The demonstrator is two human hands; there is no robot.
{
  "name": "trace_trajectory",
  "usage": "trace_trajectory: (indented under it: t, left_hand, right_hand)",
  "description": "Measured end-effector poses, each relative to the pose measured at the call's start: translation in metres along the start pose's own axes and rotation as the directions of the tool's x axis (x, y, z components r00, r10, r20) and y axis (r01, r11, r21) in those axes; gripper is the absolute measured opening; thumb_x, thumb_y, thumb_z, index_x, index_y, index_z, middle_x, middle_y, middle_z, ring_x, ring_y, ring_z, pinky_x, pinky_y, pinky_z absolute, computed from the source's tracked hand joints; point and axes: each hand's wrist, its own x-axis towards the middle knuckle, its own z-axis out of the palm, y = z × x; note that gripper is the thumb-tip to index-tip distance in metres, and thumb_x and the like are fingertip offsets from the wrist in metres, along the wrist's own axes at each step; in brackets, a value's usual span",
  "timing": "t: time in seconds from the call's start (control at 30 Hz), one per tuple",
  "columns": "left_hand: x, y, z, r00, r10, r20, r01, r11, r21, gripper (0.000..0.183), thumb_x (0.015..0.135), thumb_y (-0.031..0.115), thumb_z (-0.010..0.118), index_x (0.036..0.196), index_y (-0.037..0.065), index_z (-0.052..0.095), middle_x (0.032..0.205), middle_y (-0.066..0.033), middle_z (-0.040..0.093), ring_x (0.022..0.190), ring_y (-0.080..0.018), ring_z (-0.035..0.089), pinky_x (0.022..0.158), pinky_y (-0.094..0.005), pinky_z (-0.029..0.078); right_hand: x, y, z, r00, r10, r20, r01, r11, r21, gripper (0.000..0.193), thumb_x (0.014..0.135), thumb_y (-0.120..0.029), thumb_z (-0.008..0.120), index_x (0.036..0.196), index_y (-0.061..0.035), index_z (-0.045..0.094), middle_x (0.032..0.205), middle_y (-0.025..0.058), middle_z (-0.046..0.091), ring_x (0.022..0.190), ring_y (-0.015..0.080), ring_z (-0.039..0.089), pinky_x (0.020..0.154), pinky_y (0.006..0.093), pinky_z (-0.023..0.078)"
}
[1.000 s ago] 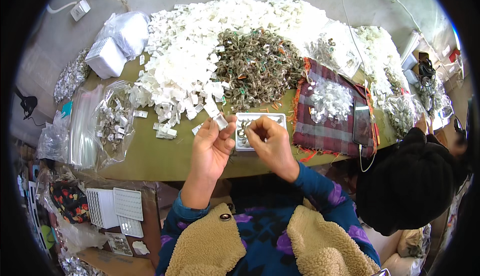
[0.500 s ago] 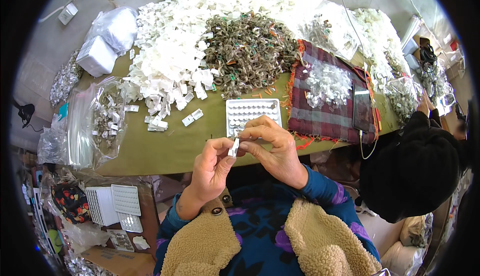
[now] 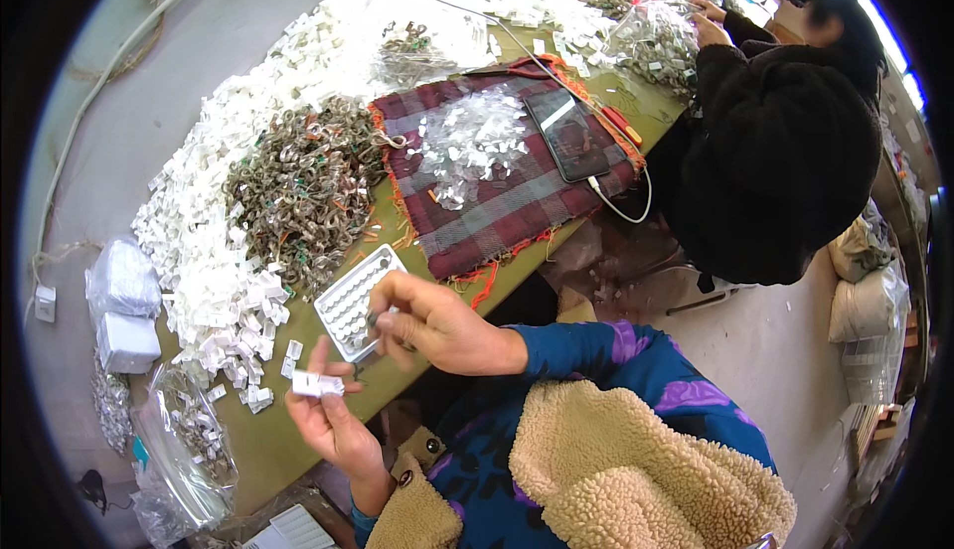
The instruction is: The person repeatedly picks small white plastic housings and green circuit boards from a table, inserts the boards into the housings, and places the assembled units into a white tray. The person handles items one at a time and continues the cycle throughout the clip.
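Note:
My left hand [image 3: 338, 435] is closed around a small white plastic housing [image 3: 316, 384], held between the thumb and fingers over the table's near edge. Up and to its right, my right hand [image 3: 437, 328] is pinched, with something small and dark at the fingertips that I cannot make out. A white plastic tray with rows of pockets [image 3: 345, 303] lies just beyond the hands. My right hand covers part of its right side. The two hands are apart.
White plastic pieces [image 3: 214, 281] spread in a big heap; brownish strip-like parts [image 3: 298, 186] are piled beside it. A plaid cloth [image 3: 457, 236] carries clear plastic bits [image 3: 467, 142] and a phone on a cable [image 3: 568, 137]. At right sits a co-worker in black [image 3: 775, 161].
My hands have moved apart: the white housing stays in my left hand, while my right hand has drawn away pinched. The view has turned right, showing more of the co-worker.

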Motion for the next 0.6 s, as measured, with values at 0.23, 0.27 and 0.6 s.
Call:
trace_trajectory:
  t: [0.23, 0.27, 0.6]
  left_hand:
    - [-0.007, -0.012, 0.026, 0.949, 0.263, 0.173, -0.283, 0.953, 0.105, 0.028, 0.103, 0.019, 0.051, 0.115, -0.004, 0.041, 0.133, -0.0354, 0.052, 0.125, -0.0342, 0.055, 0.107, -0.045, 0.041]
    - [-0.008, -0.012, 0.028, 0.956, 0.239, 0.171, -0.26, 0.959, 0.116, 0.028, 0.103, 0.018, 0.05, 0.115, -0.005, 0.041, 0.133, -0.0351, 0.053, 0.124, -0.0338, 0.056, 0.107, -0.0445, 0.041]
    - [-0.007, -0.02, 0.035, 0.969, -0.215, 0.119, 0.243, 0.916, -0.318, 0.025, 0.099, 0.005, 0.05, 0.122, -0.003, 0.046, 0.133, -0.0276, 0.057, 0.117, -0.0251, 0.059, 0.099, -0.0357, 0.047]
  right_hand:
    - [-0.011, -0.004, -0.009, 0.981, -0.159, 0.108, 0.191, 0.864, -0.465, 0.01, 0.091, 0.001, 0.06, 0.101, 0.0015, 0.056, 0.088, 0.0135, 0.063, 0.081, 0.0256, 0.063, 0.072, 0.0355, 0.05]
    - [-0.011, -0.003, -0.011, 0.977, -0.186, 0.1, 0.211, 0.848, -0.486, 0.01, 0.091, 0.002, 0.059, 0.1, 0.0018, 0.057, 0.088, 0.0136, 0.063, 0.081, 0.0256, 0.064, 0.072, 0.0354, 0.05]
    - [-0.019, 0.001, -0.02, 0.97, 0.194, -0.146, -0.217, 0.964, -0.157, 0.005, 0.092, 0.004, 0.058, 0.097, 0.0036, 0.058, 0.087, 0.0056, 0.062, 0.081, 0.009, 0.06, 0.068, 0.025, 0.05]
